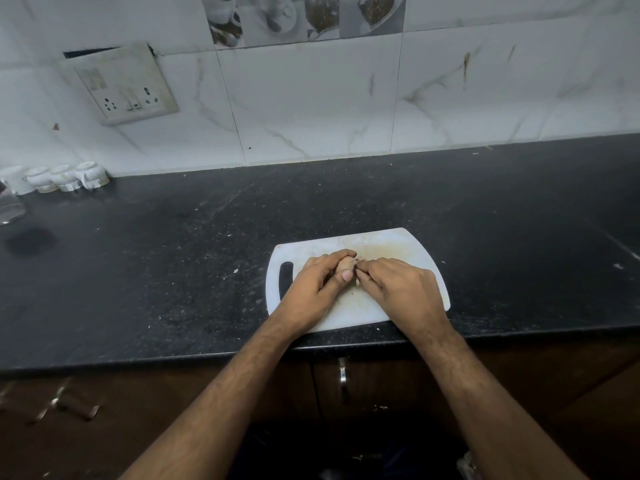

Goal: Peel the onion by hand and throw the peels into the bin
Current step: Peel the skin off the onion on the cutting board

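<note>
A small brownish onion (347, 263) sits over the white cutting board (391, 242), mostly hidden between my two hands. My left hand (317, 284) wraps around it from the left, thumb pressed on its near side. My right hand (398, 285) meets it from the right, fingertips pinching at the onion's dry skin at its right end. No bin is in view.
The board lies near the front edge of a black speckled counter (173, 271). Several small white cups (65, 176) and a glass (10, 209) stand at the far left by the tiled wall. Brown cabinet doors with a metal handle (343, 375) are below.
</note>
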`<state>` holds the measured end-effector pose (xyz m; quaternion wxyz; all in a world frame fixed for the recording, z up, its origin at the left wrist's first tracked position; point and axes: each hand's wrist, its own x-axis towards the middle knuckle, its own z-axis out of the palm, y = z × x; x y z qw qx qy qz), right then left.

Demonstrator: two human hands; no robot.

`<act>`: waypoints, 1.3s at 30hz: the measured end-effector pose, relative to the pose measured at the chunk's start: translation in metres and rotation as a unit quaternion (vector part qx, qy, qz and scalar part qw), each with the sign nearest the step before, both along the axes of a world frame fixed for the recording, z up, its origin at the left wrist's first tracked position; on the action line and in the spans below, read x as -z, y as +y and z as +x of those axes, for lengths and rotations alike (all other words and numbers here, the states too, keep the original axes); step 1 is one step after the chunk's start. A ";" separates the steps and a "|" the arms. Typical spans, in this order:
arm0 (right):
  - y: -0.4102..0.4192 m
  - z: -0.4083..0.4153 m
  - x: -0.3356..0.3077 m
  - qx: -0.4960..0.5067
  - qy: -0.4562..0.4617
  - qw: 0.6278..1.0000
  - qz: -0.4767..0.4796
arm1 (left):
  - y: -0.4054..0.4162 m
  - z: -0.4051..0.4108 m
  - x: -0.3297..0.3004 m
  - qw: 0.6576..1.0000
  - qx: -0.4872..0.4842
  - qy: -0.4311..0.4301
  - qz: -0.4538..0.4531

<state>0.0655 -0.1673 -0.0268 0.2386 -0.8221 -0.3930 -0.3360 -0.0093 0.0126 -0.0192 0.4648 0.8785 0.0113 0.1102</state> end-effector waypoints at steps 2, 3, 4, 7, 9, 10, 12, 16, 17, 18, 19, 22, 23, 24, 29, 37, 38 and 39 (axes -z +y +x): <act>0.000 -0.001 -0.004 0.002 0.000 1.000 0.012 | 0.000 -0.001 0.000 1.000 0.003 0.001 0.002; 0.000 -0.002 -0.006 0.004 0.002 1.000 0.014 | 0.001 -0.001 0.001 1.000 0.004 0.002 0.001; -0.001 -0.004 -0.008 0.005 0.006 1.000 0.014 | 0.001 0.000 0.000 1.000 0.005 0.004 0.001; -0.001 -0.006 -0.011 0.008 0.012 1.000 0.006 | 0.001 0.000 0.000 1.000 0.007 0.006 0.014; 0.000 -0.007 -0.011 0.015 0.028 0.999 -0.011 | 0.001 0.001 0.001 0.999 0.010 0.007 0.038; 0.000 -0.008 -0.011 0.020 0.036 0.999 -0.022 | 0.000 0.001 0.001 0.999 0.013 0.007 0.050; 0.001 -0.009 -0.013 0.027 0.040 0.998 -0.035 | 0.000 0.001 0.000 0.998 0.017 0.008 0.061; 0.001 -0.012 -0.018 0.024 0.053 0.997 -0.047 | -0.002 0.000 -0.001 0.997 0.023 0.008 0.072; 0.002 -0.012 -0.019 0.023 0.058 0.997 -0.052 | -0.003 0.000 -0.001 0.997 0.024 0.009 0.071; 0.002 -0.013 -0.019 0.024 0.062 0.996 -0.056 | -0.003 -0.001 -0.001 0.997 0.024 0.009 0.071; 0.002 -0.012 -0.019 0.030 0.067 0.996 -0.059 | -0.003 -0.001 -0.002 0.997 0.025 0.009 0.070; 0.002 -0.010 -0.019 0.044 0.090 0.993 -0.061 | -0.004 -0.002 -0.003 0.997 0.030 0.005 0.074; 0.001 -0.010 -0.019 0.044 0.097 0.992 -0.062 | -0.004 -0.002 -0.003 0.997 0.031 0.003 0.073; 0.001 -0.010 -0.019 0.042 0.104 0.992 -0.064 | -0.003 -0.001 -0.002 0.997 0.030 0.002 0.069; 0.000 -0.010 -0.022 0.049 0.138 0.988 -0.047 | -0.001 0.000 -0.001 1.000 0.017 0.009 0.021; -0.001 -0.002 -0.020 0.102 0.230 0.968 -0.008 | -0.002 -0.002 -0.004 0.995 0.006 0.024 -0.102; -0.001 0.000 -0.019 0.089 0.240 0.967 -0.008 | -0.002 -0.002 -0.004 0.994 0.003 0.025 -0.110; -0.001 0.000 -0.019 0.070 0.245 0.967 -0.006 | -0.002 -0.002 -0.004 0.993 0.002 0.025 -0.117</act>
